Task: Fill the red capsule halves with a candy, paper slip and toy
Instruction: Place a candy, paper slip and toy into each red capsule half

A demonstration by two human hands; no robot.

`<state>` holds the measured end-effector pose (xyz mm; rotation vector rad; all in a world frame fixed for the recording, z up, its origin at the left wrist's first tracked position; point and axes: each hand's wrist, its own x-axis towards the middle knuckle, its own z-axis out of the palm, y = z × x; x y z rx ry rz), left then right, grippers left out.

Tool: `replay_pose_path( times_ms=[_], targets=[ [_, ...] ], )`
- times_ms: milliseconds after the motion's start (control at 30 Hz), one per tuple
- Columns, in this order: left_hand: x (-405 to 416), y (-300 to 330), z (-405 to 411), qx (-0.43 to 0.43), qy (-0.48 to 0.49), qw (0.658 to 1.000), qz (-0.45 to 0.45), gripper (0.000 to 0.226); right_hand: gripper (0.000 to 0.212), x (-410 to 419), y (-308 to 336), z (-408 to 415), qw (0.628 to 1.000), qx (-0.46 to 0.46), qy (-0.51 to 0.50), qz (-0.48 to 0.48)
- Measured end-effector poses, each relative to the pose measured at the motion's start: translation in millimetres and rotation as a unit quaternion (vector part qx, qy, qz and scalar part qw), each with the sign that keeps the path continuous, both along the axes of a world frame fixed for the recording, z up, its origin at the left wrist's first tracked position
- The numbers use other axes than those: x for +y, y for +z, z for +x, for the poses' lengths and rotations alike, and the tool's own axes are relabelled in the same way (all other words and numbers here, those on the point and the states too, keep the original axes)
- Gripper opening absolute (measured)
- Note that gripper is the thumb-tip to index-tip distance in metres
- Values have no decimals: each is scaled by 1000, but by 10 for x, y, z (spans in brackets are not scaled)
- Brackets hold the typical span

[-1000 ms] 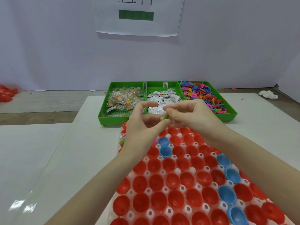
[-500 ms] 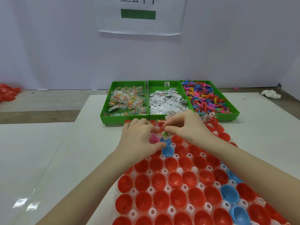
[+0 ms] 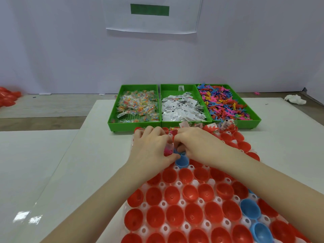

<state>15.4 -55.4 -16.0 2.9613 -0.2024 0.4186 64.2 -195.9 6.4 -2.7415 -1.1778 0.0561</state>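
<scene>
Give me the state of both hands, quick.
Left hand: fingers curled, gripping a pink item; what it is cannot be told.
Right hand: fingers curled down over the capsule tray; any hold cannot be told.

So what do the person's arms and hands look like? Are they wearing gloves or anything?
No gloves. Both the left hand and the right hand are bare, and both forearms are bare as far as the picture shows, so no sleeves are in view. I can't see any rings, watch, bracelet or markings on them. The fingertips are mostly tucked out of sight, so the nails can't be told.
</scene>
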Motion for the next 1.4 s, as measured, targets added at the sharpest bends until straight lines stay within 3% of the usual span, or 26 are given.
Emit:
replay_pose_path(
  times_ms=[133, 233, 367, 433, 500, 567, 633, 700, 767, 833, 900, 967, 1100, 1200, 1400],
  targets=[
    [15, 7, -12, -10, -3, 1000, -20, 51, 21, 27, 63, 51, 998, 45, -29, 30],
    [36, 103, -42, -66, 15, 989, -130, 68, 27, -22, 124, 62, 987, 95, -65, 109],
    [213, 208, 88, -115, 47, 929, -349, 38, 31, -80, 155, 79, 983, 124, -67, 122],
    [346, 225, 226, -111, 73, 903, -408, 19, 32, -115, 171, 95, 983, 123, -64, 121],
    [490, 207, 377, -102, 103, 902, -406, 11, 29, -167, 207, 115, 980, 122, -63, 140],
    [625, 182, 527, -79, 118, 915, -378, 11, 17, -258, 281, 195, 961, 130, -85, 227],
    [736, 150, 663, -26, 129, 936, -327, 22, 4, -404, 346, 378, 922, 104, -139, 347],
    [811, 120, 765, 29, 137, 958, -248, 34, 6, -614, 329, 634, 878, 43, -235, 415],
    [853, 89, 833, 83, 134, 972, -174, 45, 12, -852, 234, 886, 862, -3, -348, 369],
    [867, 48, 901, 149, 131, 975, -103, 59, 28, -1098, 96, 1085, 871, 32, -414, 262],
    [860, 12, 962, 196, 140, 969, -64, 70, 44, -1263, -18, 1178, 888, 73, -429, 146],
    [837, -19, 1006, 187, 159, 967, -64, 70, 46, -1343, -96, 1220, 896, 61, -432, 86],
    [790, -46, 1039, 102, 213, 960, -149, 50, 22, -1294, -145, 1248, 893, -4, -431, 128],
    [771, -43, 1050, 90, 237, 951, -175, 31, 6, -1229, -139, 1248, 893, -35, -422, 153],
    [762, -75, 1039, 45, 228, 944, -236, 26, 29, -1220, -82, 1286, 885, -125, -421, 153]
  ],
)
